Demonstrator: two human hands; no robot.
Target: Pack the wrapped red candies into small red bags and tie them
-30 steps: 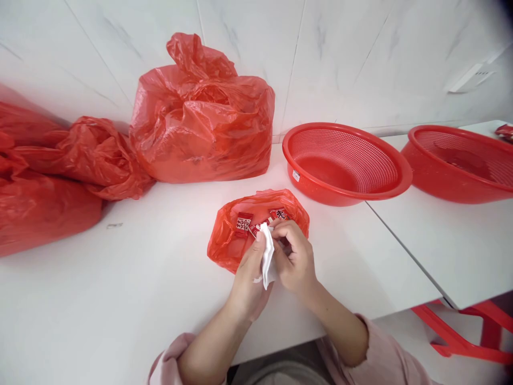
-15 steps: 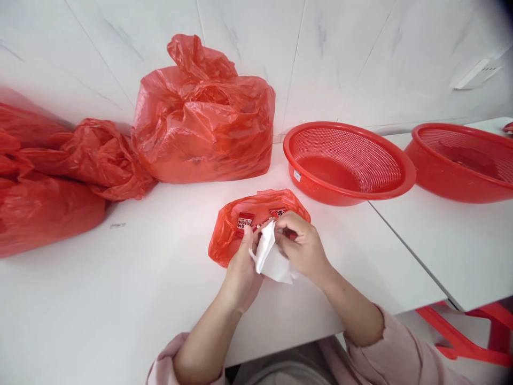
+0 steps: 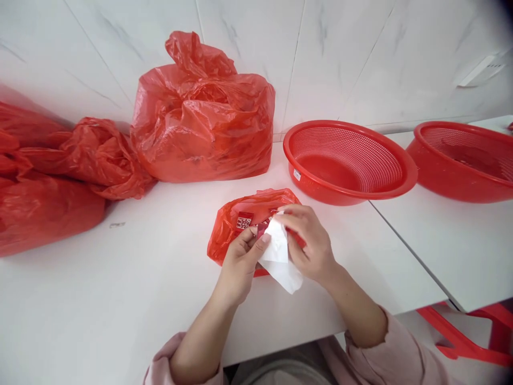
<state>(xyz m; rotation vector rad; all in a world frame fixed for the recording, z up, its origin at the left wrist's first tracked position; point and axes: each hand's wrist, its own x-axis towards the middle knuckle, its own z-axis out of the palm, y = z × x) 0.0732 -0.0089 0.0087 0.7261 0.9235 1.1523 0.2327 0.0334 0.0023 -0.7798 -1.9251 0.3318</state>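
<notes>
My left hand (image 3: pixel 239 261) and my right hand (image 3: pixel 309 240) are both closed on a small white pouch (image 3: pixel 279 256), pinching it from either side above the table's near edge. The pouch hangs down between my fingers. Right behind my hands lies a small open red plastic bag (image 3: pixel 236 227) with small red printed packets (image 3: pixel 244 221) inside it. What is between my fingertips besides the pouch is hidden.
A big stuffed red plastic bag (image 3: pixel 202 120) stands against the wall, with more red bags (image 3: pixel 60 171) at the left. A red perforated basin (image 3: pixel 347 160) sits at the right, and another red basin (image 3: pixel 460 160) on the adjoining table. A small scrap (image 3: pixel 117 225) lies on the white table.
My hands have lifted slightly toward the small red bag, and the white pouch has unfolded from a narrow strip into a wider flap hanging below my right hand.
</notes>
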